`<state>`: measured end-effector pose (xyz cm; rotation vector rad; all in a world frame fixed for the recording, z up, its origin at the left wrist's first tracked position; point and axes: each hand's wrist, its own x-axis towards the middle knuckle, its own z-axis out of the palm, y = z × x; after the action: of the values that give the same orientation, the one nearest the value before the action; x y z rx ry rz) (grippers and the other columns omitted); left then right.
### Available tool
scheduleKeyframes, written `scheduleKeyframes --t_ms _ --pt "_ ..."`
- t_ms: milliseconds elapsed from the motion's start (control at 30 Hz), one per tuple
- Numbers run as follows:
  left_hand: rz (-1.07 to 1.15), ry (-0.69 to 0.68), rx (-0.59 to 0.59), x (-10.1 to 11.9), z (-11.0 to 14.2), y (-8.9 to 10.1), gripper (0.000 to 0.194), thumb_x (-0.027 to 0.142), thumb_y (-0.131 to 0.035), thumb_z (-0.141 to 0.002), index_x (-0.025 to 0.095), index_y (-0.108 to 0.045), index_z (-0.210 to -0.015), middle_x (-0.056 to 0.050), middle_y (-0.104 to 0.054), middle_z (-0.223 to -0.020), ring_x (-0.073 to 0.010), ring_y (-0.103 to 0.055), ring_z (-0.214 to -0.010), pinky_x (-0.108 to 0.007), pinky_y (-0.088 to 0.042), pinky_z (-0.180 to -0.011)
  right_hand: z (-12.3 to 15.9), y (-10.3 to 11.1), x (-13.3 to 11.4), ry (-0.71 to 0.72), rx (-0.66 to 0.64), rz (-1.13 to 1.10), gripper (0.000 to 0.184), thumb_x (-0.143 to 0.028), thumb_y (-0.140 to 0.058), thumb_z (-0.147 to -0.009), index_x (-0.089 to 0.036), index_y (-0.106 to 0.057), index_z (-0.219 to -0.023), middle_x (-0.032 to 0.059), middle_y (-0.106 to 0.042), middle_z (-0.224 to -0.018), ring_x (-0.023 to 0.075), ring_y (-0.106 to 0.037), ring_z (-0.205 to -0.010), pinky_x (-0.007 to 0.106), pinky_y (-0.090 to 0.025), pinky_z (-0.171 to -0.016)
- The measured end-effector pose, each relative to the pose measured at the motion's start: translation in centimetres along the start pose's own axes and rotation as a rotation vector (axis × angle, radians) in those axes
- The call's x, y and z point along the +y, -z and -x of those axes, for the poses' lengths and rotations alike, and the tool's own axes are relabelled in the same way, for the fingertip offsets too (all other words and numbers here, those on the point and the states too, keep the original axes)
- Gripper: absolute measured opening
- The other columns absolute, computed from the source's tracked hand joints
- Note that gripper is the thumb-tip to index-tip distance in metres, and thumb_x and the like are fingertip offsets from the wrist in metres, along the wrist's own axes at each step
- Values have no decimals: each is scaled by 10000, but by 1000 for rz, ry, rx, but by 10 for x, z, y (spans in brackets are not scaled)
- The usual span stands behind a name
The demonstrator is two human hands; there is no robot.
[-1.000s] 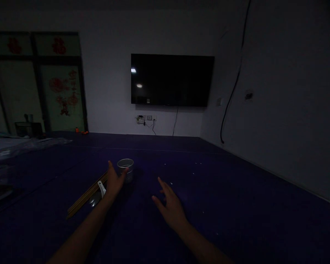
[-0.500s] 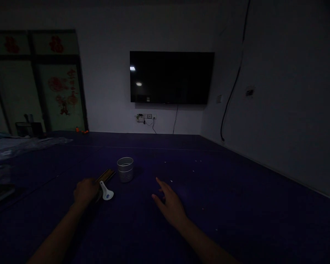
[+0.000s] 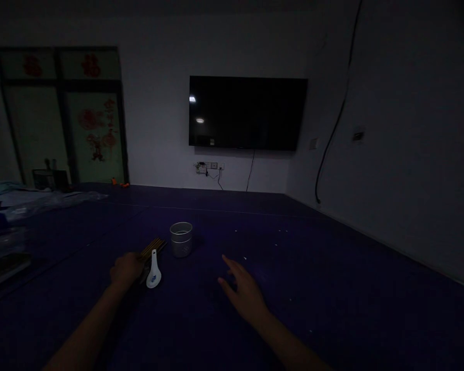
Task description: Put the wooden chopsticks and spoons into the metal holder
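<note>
On the dark blue table (image 3: 332, 288) my left hand (image 3: 126, 269) lies curled over the near part of a bundle of wooden chopsticks (image 3: 153, 246), fingers closed on them. A white ceramic spoon (image 3: 153, 270) lies just right of that hand. A small metal cup (image 3: 181, 238) stands upright beyond the spoon. My right hand (image 3: 243, 291) rests flat on the table to the right, fingers spread, holding nothing.
Clear plastic sheeting and dark trays (image 3: 7, 226) sit along the left edge of the table. A black holder (image 3: 49, 178) stands at the far left. A television (image 3: 247, 113) hangs on the far wall. The room is very dim.
My left hand drew back from the metal cup to the chopsticks and closed over them. The white spoon now lies in the open beside it. My right hand stayed in place.
</note>
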<state>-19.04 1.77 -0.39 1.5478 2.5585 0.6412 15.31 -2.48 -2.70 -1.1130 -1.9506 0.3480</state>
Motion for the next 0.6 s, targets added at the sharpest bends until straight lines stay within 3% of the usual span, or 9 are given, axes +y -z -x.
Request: scheduleKeyframes --t_ms 133,333,600 --pt "23 23 -104 0 -1 5 410 469 -455 -781 220 -713 -978 -133 -718 -937 -308 -669 -837 -327 -479 -613 0 1 -1 4 -1 6 522 -356 -527 -854 -301 -429 -1364 59 -533 -1317 223 -555 -1126 388 -484 -914" --pt "63 -23 -104 -3 -6 5 419 496 -469 -768 205 -713 -944 -117 -724 -879 -271 -673 -820 -261 -448 -568 0 2 -2 -8 -16 2 523 -348 -527 -853 -305 -428 -1364 57 -532 -1318 219 -560 -1116 390 -480 -924" --pt "30 -45 -64 4 0 10 431 477 -433 -785 188 -716 -935 -134 -718 -912 -281 -672 -826 -267 -434 -540 1 2 -2 -2 -13 -8 518 -344 -532 -851 -302 -435 -1358 59 -534 -1315 228 -554 -1125 414 -474 -930"
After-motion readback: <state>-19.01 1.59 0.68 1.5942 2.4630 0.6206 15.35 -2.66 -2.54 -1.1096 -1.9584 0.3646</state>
